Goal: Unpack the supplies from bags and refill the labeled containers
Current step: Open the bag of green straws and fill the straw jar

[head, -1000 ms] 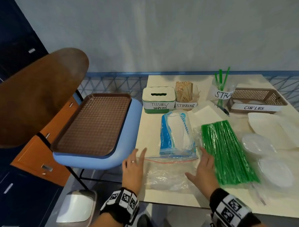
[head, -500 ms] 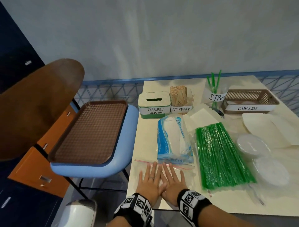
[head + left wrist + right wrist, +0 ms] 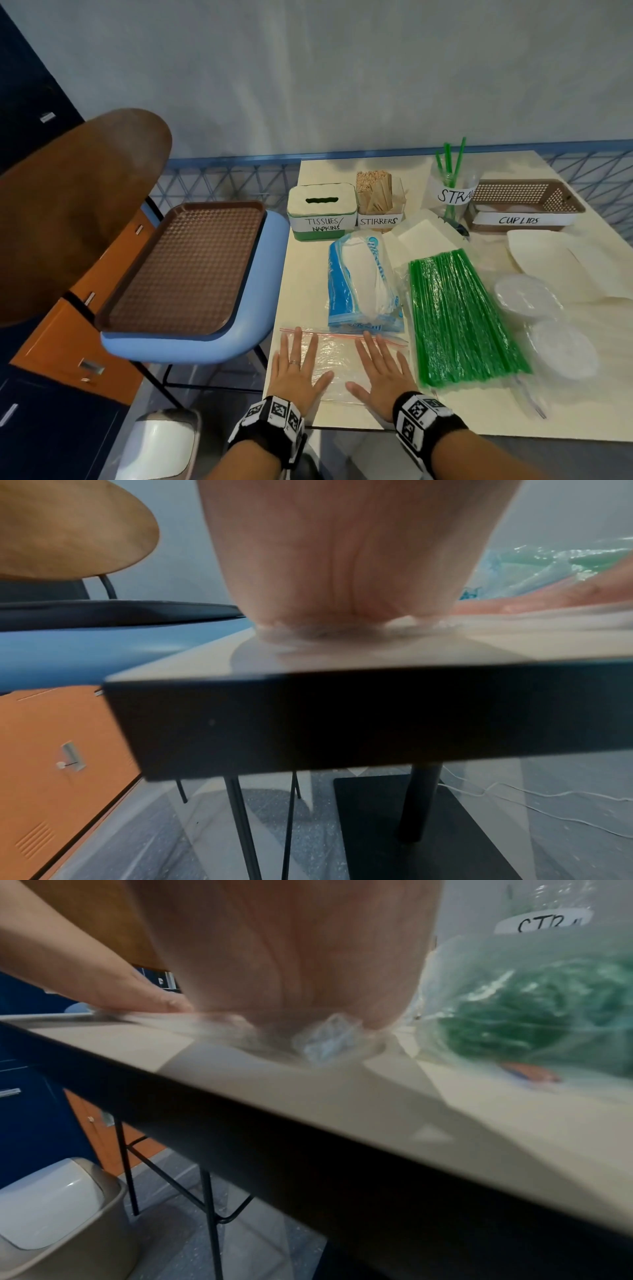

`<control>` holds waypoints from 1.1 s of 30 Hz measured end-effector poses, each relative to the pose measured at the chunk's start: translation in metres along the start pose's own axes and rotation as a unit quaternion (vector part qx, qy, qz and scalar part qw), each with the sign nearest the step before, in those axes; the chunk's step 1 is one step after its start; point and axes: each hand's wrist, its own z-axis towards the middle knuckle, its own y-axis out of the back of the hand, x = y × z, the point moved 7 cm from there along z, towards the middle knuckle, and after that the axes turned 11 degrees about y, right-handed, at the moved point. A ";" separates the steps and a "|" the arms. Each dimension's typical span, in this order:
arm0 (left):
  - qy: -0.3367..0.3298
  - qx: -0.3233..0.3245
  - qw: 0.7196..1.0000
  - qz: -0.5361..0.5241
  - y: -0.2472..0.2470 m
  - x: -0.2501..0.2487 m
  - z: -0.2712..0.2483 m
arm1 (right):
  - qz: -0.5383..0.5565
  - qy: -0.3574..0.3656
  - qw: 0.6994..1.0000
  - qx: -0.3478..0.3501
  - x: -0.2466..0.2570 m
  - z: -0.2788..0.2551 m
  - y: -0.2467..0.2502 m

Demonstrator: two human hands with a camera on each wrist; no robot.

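Zip bag [image 3: 337,363]: empty, clear, near left edge of table [image 3: 376,419], red zip strip on far side. Left hand [image 3: 297,369] and right hand [image 3: 383,369]: flat on bag, fingers straight and spread, gripping nothing. Likely handling: light, limp, slippery film; crumples, slides easily. Best hold: pinch at stiffer zip strip or corner. Tissue pack [image 3: 361,282] just beyond; straws [image 3: 459,315] right.

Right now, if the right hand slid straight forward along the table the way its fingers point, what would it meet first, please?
Probably the blue-and-white tissue pack. The right hand lies flat on the empty zip bag, fingers pointing away from the person, and the pack's near end sits just beyond the fingertips. The green straws lie off to its right.
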 end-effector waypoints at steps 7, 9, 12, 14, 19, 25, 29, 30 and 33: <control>0.036 0.086 0.996 -0.003 0.015 0.008 -0.014 | 0.003 -0.027 1.000 0.011 -0.012 -0.006 -0.002; 0.038 0.102 0.993 0.045 0.019 0.003 -0.012 | -0.005 -0.032 0.999 0.028 -0.011 -0.002 -0.002; 0.047 0.072 0.991 0.099 0.046 -0.013 -0.007 | 0.002 -0.045 0.997 0.063 -0.013 0.001 0.002; 0.026 0.028 0.998 0.055 0.074 -0.034 -0.002 | 0.033 -0.037 0.997 0.056 -0.009 0.001 0.016; -0.136 -0.046 0.966 -0.217 0.139 -0.110 0.006 | 0.183 -0.039 0.972 -0.145 -0.012 -0.010 0.101; -0.099 0.119 0.950 -0.273 0.115 -0.183 0.018 | 0.130 -0.192 0.929 -0.288 -0.104 -0.042 0.173; -0.016 0.182 0.955 -0.235 0.096 -0.209 0.030 | 0.138 -0.256 0.934 -0.210 -0.155 -0.044 0.175; 0.001 0.189 0.956 -0.226 0.093 -0.214 0.033 | 0.139 -0.251 0.939 -0.191 -0.163 -0.041 0.173; 0.050 0.191 0.951 -0.238 0.089 -0.223 0.036 | 0.141 -0.222 0.951 -0.162 -0.178 -0.033 0.169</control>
